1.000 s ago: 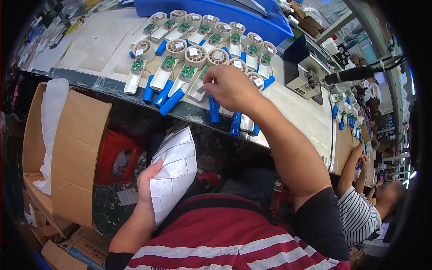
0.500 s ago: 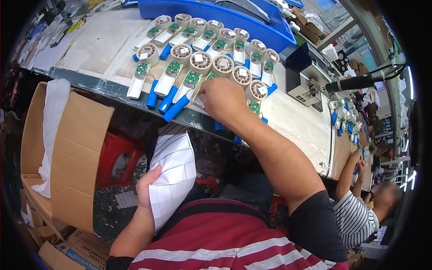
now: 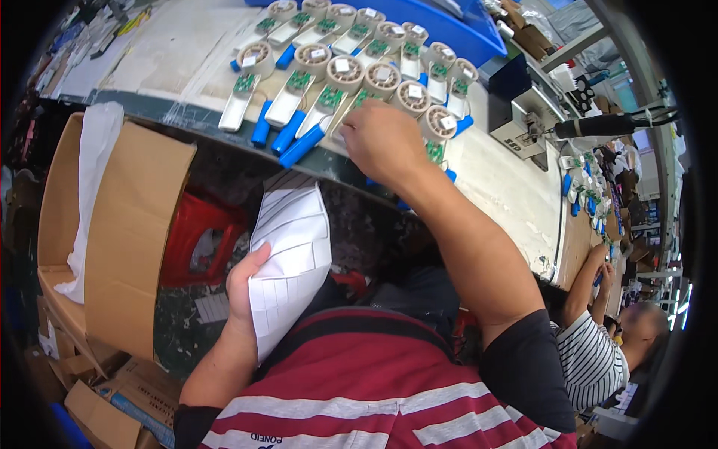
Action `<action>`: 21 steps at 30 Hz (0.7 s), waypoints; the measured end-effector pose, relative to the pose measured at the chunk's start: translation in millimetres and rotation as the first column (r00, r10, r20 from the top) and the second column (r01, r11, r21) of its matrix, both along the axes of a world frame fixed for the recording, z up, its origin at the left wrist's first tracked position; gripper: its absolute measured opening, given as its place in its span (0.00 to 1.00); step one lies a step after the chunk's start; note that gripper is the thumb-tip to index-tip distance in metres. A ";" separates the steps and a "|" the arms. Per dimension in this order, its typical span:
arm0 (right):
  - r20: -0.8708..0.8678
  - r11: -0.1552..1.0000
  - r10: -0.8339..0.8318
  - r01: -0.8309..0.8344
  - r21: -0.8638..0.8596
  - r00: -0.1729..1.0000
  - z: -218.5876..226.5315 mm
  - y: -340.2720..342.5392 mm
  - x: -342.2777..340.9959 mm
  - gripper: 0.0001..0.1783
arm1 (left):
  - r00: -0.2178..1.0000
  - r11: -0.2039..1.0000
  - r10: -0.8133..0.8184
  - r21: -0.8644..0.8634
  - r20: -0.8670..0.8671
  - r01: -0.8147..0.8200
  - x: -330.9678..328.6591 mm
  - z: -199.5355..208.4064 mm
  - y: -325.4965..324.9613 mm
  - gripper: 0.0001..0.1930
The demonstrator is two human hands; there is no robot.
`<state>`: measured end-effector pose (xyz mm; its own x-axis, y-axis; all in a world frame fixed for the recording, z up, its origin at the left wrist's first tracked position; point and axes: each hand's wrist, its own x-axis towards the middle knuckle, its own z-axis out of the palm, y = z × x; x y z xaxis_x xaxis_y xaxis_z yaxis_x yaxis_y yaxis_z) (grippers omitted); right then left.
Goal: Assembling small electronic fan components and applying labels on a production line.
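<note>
Gently Now, Along the Front Row

On the left, our left hand (image 3: 243, 288) is closed on a white sheet (image 3: 290, 258), with the thumb on top. The sheet hangs low, in front of the table (image 3: 179, 67). We should hold it firmly but not crush it, so it does not get more bends. On the right, our right hand (image 3: 383, 142) is over the front row of parts, with its fingers curled in. Its fingertips are hidden, so we cannot tell how far open that grip is, or if it has hold of anything. To do this well, we should touch softly, press no green boards (image 3: 330, 97) and bump no blue tubes (image 3: 303, 147).

Far left, the carton (image 3: 134, 247) is stiff brown card. Our sheet is bent and smooth, with dark lines that cut it into blocks. The white handles (image 3: 238, 112) are long and scooped. The blue tubes look smooth, like fat crayons. The cream rings (image 3: 345, 73) have spokes like wheels, many with a pale square on top. Past them, the machine box (image 3: 517, 142) has hard, straight sides.
</note>
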<state>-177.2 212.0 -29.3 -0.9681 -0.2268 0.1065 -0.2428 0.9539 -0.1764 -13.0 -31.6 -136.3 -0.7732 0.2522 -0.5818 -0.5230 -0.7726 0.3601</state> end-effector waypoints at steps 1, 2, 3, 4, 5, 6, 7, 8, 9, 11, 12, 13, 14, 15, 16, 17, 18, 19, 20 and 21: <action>-0.086 0.992 0.068 -0.076 -0.104 0.994 1.9 -2.8 15.8 0.11 | 1.000 0.999 -0.014 0.038 -0.011 0.014 2.6 1.4 -3.4 0.30; -0.075 0.990 0.078 -0.086 -0.109 0.994 -0.2 -1.5 30.7 0.11 | 0.999 0.996 -0.034 0.082 -0.027 0.036 2.2 0.9 -4.0 0.32; -0.008 0.906 0.293 -0.281 -0.315 0.956 -0.9 3.6 46.2 0.10 | 0.997 0.990 -0.060 0.128 -0.049 0.066 -0.6 0.6 -2.0 0.33; 0.009 0.744 0.501 -0.425 -0.516 0.866 -2.2 6.7 61.3 0.10 | 0.994 0.980 -0.084 0.173 -0.072 0.096 -1.4 0.3 -0.7 0.34; 0.072 0.702 0.555 -0.421 -0.575 0.829 -4.9 8.6 77.9 0.13 | 0.994 0.980 -0.085 0.173 -0.067 0.095 -1.4 -0.6 0.4 0.34; 0.129 0.659 0.609 -0.409 -0.631 0.783 -8.4 9.4 90.7 0.16 | 0.994 0.976 -0.083 0.198 -0.068 0.095 -1.1 -0.9 1.2 0.35; 0.131 0.662 0.603 -0.402 -0.632 0.787 -12.3 10.8 98.9 0.16 | 0.994 0.969 -0.087 0.224 -0.069 0.101 -0.9 0.5 3.1 0.35; 0.158 0.664 0.606 -0.386 -0.640 0.780 -17.8 12.0 105.4 0.15 | 0.993 0.963 -0.091 0.248 -0.071 0.106 -0.6 2.4 5.1 0.35; 0.184 0.666 0.609 -0.370 -0.648 0.772 -22.1 13.0 109.5 0.13 | 0.993 0.956 -0.095 0.273 -0.073 0.112 -0.2 4.5 7.1 0.35; 0.187 0.668 0.604 -0.364 -0.649 0.775 -27.2 15.0 112.9 0.14 | 0.993 0.958 -0.099 0.264 -0.070 0.114 0.4 13.8 12.9 0.35; 0.188 0.667 0.606 -0.365 -0.649 0.773 -29.4 15.6 113.8 0.15 | 0.993 0.961 -0.095 0.254 -0.068 0.109 1.1 19.9 15.5 0.35; 0.189 0.666 0.609 -0.366 -0.650 0.771 -31.0 16.4 114.6 0.16 | 0.994 0.964 -0.089 0.244 -0.066 0.103 1.8 24.8 17.8 0.35; 0.191 0.664 0.612 -0.368 -0.651 0.768 -31.8 17.6 115.6 0.17 | 0.994 0.967 -0.083 0.234 -0.064 0.096 2.3 26.8 19.5 0.35; 0.189 0.663 0.612 -0.367 -0.653 0.768 -31.3 18.7 115.6 0.17 | 0.994 0.968 -0.084 0.232 -0.063 0.097 1.4 26.2 18.7 0.35; 0.198 0.662 0.620 -0.371 -0.652 0.759 -30.0 20.0 115.5 0.17 | 0.984 0.972 -0.148 0.171 -0.100 0.163 -0.4 23.9 15.7 0.35; 0.206 0.661 0.628 -0.375 -0.651 0.750 -28.5 21.4 115.5 0.17 | 0.968 0.968 -0.212 0.108 -0.133 0.227 -2.4 20.8 11.8 0.35; 0.215 0.659 0.637 -0.379 -0.650 0.740 -27.5 22.7 115.3 0.16 | 0.947 0.957 -0.277 0.042 -0.160 0.287 -3.9 17.8 8.2 0.36; 0.223 0.658 0.646 -0.383 -0.649 0.730 -27.3 23.7 115.0 0.16 | 0.922 0.939 -0.342 -0.025 -0.182 0.343 -4.3 16.0 6.2 0.36; 0.224 0.657 0.645 -0.381 -0.651 0.731 -27.7 24.8 115.1 0.16 | 0.922 0.939 -0.343 -0.026 -0.180 0.344 -3.7 15.1 5.6 0.36; 0.228 0.642 0.655 -0.372 -0.670 0.720 -28.3 25.9 114.8 0.16 | 0.929 0.933 -0.340 0.067 -0.148 0.353 -3.1 14.2 5.0 0.36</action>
